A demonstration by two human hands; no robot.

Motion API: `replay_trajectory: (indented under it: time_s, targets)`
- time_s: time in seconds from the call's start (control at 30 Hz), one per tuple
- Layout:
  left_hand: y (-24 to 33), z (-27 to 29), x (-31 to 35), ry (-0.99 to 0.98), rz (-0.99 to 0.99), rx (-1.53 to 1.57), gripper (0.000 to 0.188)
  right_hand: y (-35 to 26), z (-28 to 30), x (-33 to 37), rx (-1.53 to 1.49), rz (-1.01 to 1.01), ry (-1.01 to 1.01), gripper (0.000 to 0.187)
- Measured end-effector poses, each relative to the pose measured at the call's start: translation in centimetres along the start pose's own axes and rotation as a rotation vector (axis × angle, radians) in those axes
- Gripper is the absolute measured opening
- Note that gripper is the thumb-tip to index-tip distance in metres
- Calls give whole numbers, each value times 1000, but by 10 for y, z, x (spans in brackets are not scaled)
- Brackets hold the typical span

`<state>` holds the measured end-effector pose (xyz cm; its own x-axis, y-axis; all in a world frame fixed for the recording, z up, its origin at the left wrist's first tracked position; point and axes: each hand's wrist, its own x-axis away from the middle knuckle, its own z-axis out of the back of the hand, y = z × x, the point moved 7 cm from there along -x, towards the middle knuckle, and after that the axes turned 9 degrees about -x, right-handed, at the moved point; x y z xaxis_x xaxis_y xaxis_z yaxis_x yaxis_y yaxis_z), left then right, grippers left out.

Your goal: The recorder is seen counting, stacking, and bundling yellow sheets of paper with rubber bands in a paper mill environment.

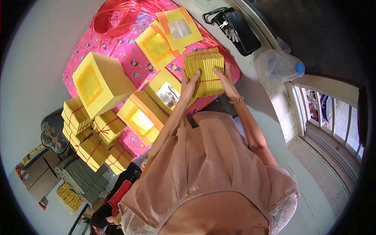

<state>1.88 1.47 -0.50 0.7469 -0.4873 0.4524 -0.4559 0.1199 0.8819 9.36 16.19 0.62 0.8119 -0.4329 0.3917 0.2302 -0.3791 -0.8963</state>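
Note:
Between my two hands is a thick bundle of folded yellow paper, bound with red string near its top and lower part. My left hand grips its left side, the thumb lying on the front. My right hand, with a beaded bracelet at the wrist, closes on the opposite side in the same way. Just left of the bundle lie flat yellow sheets with silver squares and gold squares, the squares edged in orange. A tall stack of such yellow paper stands farther left.
Several tied yellow bundles are piled at the pink patterned table's left edge. Red string lies coiled at the far side. A phone, keys and a bagged bottle sit along the right ledge, beside a barred window.

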Motion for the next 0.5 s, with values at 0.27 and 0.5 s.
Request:
replay_trajectory:
  time_s: [0.27, 0.5]
  targets:
    - [-3, 9, 34, 87, -418, -84, 99, 8, 9, 7, -2, 217, 21, 50]
    - [-4, 15, 33, 305, -286, -218, 79, 19, 9, 6, 130, 125, -28, 46]
